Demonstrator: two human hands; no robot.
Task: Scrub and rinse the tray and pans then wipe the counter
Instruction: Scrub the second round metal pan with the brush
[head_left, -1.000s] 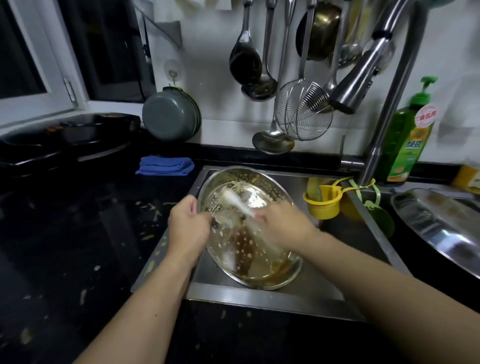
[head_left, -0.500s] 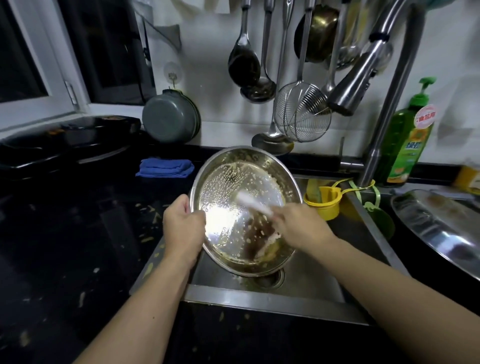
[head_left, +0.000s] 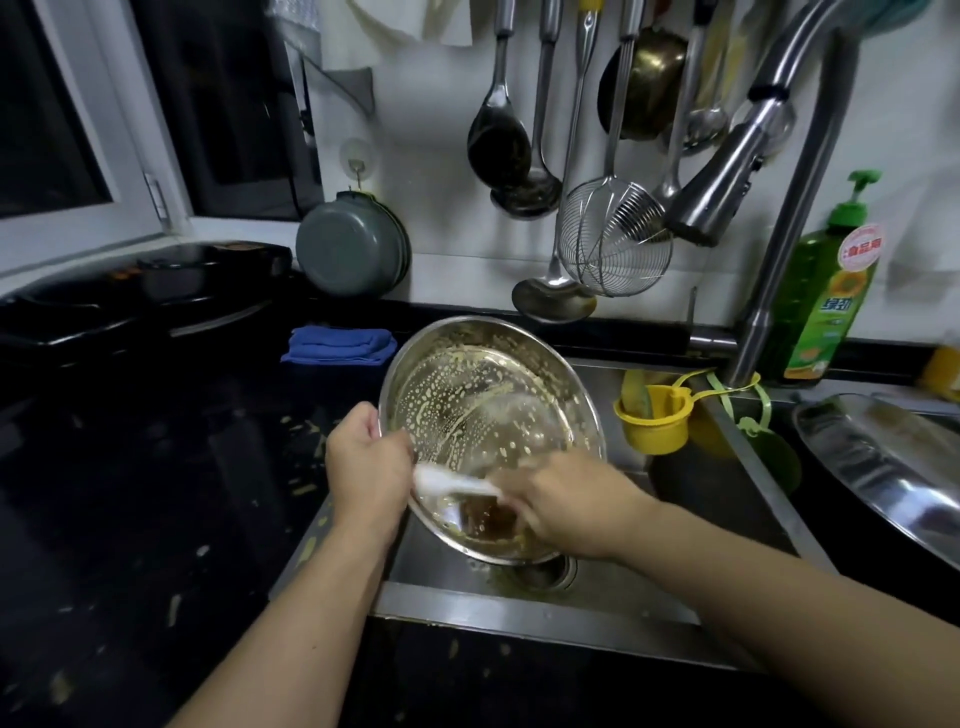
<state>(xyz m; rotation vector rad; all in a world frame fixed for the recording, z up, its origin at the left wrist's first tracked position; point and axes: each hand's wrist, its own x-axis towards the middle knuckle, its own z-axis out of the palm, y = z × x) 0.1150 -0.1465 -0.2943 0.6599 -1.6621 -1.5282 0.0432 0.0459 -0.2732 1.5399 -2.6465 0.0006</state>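
The left hand (head_left: 366, 473) grips the left rim of a steel pan (head_left: 488, 410), fingers curled over the edge, holding it tilted over the sink (head_left: 524, 613) so its inside faces the camera. The right hand (head_left: 566, 506) is closed around a white-handled brush (head_left: 452, 484) – the handle lies across the pan's lower part toward the left hand, and the head is pressed low in the pan, where brown liquid has pooled. Pale, soapy spots and smears cover the pan's inner wall

The pan's lower edge sits just above the sink drain (head_left: 545, 571). On the sink's right rim hangs a yellow cup (head_left: 654, 423), beside the base of the steel faucet (head_left: 727, 182), with a green bottle of dish soap (head_left: 826, 306) behind it. A steel tray (head_left: 883, 462) rests on the counter to the right. To the left, the black counter (head_left: 156, 493) is flecked with scraps – a folded blue cloth (head_left: 337, 345) lies at its back edge, near a grey pot (head_left: 348, 249) leaning on the wall. Ladles and a wire skimmer (head_left: 615, 244) hang above
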